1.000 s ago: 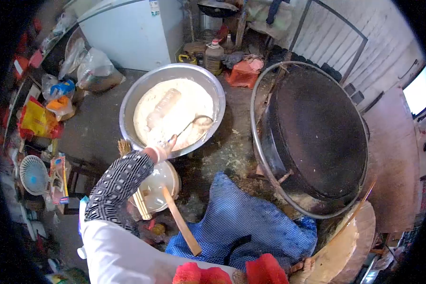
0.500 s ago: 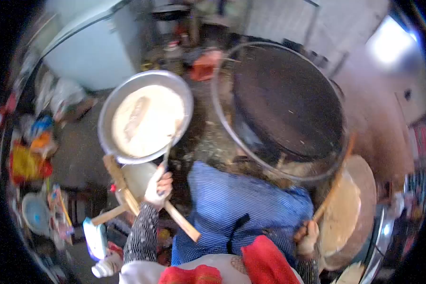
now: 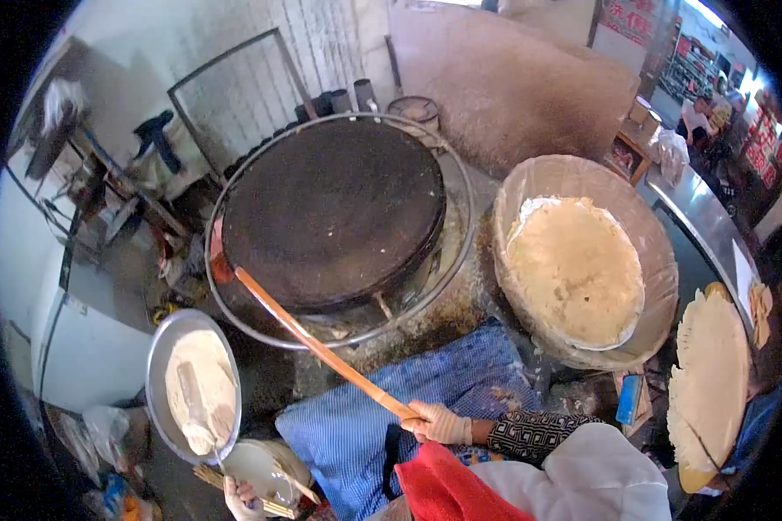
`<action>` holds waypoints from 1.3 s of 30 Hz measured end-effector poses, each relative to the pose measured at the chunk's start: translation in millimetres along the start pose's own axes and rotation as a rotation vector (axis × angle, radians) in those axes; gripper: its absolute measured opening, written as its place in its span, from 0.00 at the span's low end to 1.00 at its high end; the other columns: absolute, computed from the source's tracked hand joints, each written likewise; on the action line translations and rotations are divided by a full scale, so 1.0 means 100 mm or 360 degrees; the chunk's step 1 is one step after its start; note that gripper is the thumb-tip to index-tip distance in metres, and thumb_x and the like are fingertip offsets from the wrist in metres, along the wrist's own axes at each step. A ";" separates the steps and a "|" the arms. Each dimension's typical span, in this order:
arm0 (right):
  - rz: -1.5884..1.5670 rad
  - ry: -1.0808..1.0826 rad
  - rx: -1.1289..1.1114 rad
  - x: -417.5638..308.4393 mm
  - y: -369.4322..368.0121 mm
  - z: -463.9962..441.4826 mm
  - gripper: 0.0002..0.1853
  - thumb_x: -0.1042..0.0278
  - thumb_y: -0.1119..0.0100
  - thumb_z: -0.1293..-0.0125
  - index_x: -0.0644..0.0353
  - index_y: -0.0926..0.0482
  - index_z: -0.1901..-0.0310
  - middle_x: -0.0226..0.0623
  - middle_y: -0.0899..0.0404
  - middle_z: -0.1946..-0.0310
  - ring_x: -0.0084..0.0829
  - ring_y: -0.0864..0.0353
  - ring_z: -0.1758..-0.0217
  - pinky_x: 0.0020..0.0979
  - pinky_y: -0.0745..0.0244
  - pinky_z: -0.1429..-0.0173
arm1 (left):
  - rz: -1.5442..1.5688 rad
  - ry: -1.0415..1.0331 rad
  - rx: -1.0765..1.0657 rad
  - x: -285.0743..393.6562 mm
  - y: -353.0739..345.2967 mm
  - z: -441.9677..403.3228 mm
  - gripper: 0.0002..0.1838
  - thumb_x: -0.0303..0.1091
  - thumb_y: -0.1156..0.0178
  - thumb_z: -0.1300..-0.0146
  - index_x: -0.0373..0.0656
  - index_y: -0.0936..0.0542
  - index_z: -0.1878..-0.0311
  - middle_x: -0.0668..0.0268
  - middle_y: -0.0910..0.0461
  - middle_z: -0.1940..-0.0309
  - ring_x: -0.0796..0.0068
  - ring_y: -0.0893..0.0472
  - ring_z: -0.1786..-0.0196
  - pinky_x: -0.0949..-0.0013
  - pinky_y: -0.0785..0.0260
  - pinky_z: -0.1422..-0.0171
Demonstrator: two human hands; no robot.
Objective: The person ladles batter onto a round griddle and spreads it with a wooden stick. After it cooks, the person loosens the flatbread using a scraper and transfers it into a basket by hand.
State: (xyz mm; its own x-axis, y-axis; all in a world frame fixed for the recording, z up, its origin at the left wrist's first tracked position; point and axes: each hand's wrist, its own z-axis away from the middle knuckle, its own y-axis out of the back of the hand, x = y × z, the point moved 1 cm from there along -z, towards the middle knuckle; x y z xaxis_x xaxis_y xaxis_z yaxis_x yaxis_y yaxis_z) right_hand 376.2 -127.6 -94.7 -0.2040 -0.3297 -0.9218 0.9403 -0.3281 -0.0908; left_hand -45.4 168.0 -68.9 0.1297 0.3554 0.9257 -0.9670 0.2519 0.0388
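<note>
My left hand (image 3: 243, 498), at the bottom edge, is closed around the thin handle of a ladle. The ladle's batter-coated head (image 3: 202, 438) rests in pale batter inside a metal basin (image 3: 155, 382). My right hand (image 3: 441, 423), in a light glove, grips the lower end of a long wooden stick (image 3: 321, 347). The stick slants up and left across the metal ring to the near-left side of a round black griddle (image 3: 334, 208). A reddish flat piece (image 3: 221, 252) shows by its far end. The griddle's dark top carries only small specks.
Right of the griddle, a large plastic-lined basket (image 3: 656, 260) holds round flatbread (image 3: 575, 269). Another large thin sheet of flatbread (image 3: 708, 382) lies at far right. Blue striped cloth (image 3: 356, 395) lies before me. A pale bucket (image 3: 256, 464) stands below the basin. People are in the background.
The view has swung rightward, bringing the basket fully into sight. My right hand's stick has moved from beside the griddle's right to its near-left side. The ladle remains in the basin.
</note>
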 end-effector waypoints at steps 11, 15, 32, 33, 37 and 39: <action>0.0323 0.0556 0.1195 -0.91 1.88 -1.00 0.11 0.60 0.48 0.28 0.59 0.31 0.56 0.41 0.18 0.73 0.34 0.16 0.69 0.37 0.23 0.67 | 0.0638 0.0045 -0.0509 1.19 -2.01 0.45 0.24 0.37 0.48 0.27 0.47 0.38 0.30 0.76 0.36 0.76 0.91 0.40 0.84 0.85 0.49 0.87; 0.0438 0.0463 0.1420 -0.80 2.36 -1.28 0.12 0.60 0.48 0.29 0.62 0.29 0.60 0.40 0.21 0.77 0.35 0.19 0.76 0.38 0.27 0.72 | 0.0025 -0.0216 -0.0743 1.15 -2.75 0.35 0.33 0.36 0.46 0.28 0.50 0.47 0.24 0.74 0.35 0.77 0.88 0.39 0.85 0.83 0.47 0.87; 0.0372 0.0448 0.1428 -0.81 2.43 -1.39 0.11 0.65 0.42 0.32 0.64 0.29 0.63 0.37 0.27 0.80 0.30 0.26 0.82 0.35 0.30 0.76 | -0.2065 -0.1840 -0.0458 0.61 -3.64 -0.84 0.28 0.31 0.43 0.38 0.64 0.30 0.34 0.59 0.26 0.69 0.53 0.20 0.68 0.52 0.27 0.68; 0.0318 0.0471 0.1455 -0.78 2.44 -1.41 0.12 0.64 0.41 0.32 0.64 0.30 0.64 0.38 0.27 0.78 0.31 0.27 0.82 0.35 0.30 0.77 | -0.2021 -0.1895 -0.0431 0.60 -3.65 -0.85 0.28 0.30 0.43 0.39 0.64 0.30 0.34 0.59 0.26 0.69 0.53 0.20 0.68 0.52 0.27 0.68; 0.0443 0.0502 0.1418 -0.68 2.49 -1.46 0.12 0.64 0.41 0.33 0.64 0.30 0.64 0.39 0.26 0.78 0.33 0.26 0.82 0.36 0.30 0.76 | -0.1956 -0.1892 -0.0465 0.57 -3.65 -0.86 0.29 0.29 0.42 0.40 0.62 0.29 0.34 0.59 0.25 0.70 0.53 0.20 0.70 0.52 0.27 0.69; 0.0640 0.0555 0.1444 -0.58 2.58 -1.57 0.12 0.64 0.41 0.33 0.64 0.30 0.64 0.40 0.25 0.79 0.33 0.25 0.81 0.36 0.29 0.76 | -0.1842 -0.1868 -0.0447 0.57 -3.64 -0.81 0.29 0.29 0.42 0.40 0.61 0.28 0.35 0.59 0.24 0.69 0.52 0.20 0.69 0.52 0.26 0.68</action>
State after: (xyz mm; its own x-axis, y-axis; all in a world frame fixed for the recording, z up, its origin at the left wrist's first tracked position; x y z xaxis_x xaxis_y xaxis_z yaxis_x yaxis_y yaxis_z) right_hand 673.1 -53.8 -123.8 0.3031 -0.3358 -0.8919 0.3350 -0.8386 0.4296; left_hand 332.1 169.7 -60.4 0.3500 -0.9095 0.2243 -0.4014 0.0707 0.9132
